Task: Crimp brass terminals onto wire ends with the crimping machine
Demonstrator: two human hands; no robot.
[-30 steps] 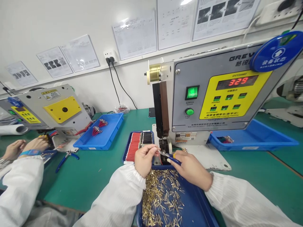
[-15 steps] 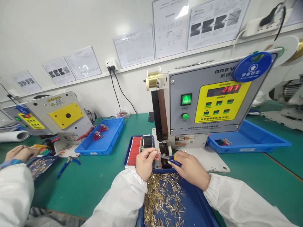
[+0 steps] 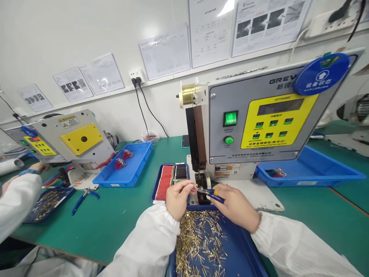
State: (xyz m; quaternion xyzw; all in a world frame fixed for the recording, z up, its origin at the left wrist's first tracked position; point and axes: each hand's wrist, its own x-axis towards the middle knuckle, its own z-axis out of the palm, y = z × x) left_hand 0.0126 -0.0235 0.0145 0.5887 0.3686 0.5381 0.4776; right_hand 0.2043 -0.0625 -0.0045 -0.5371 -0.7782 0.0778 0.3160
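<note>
My left hand [image 3: 179, 198] is closed in a pinch between thumb and forefinger, in front of the machine's working head [image 3: 201, 181]. What it pinches is too small to make out. Blue-handled pliers [image 3: 216, 196] are gripped in my right hand [image 3: 238, 207], their metal jaws meeting the left fingertips. Below both hands, a dark blue tray [image 3: 242, 250] holds many loose gold metal terminals [image 3: 198, 242]. Beside my left hand stands a small tray with bundled red wires [image 3: 165, 181] and black wires [image 3: 181, 172].
The grey machine [image 3: 230, 92] with a yellow panel rises just beyond my hands. Blue trays [image 3: 311, 177] stand to its right and at centre left [image 3: 127, 173]. Spare blue pliers [image 3: 84, 200] lie on the green table. At far left a co-worker's sleeve [image 3: 21, 200] reaches toward another machine.
My hands stay together at nearly the same spot, with the pliers still held. The red digits on the machine's display are no longer visible. The co-worker's hand has moved up toward their machine.
</note>
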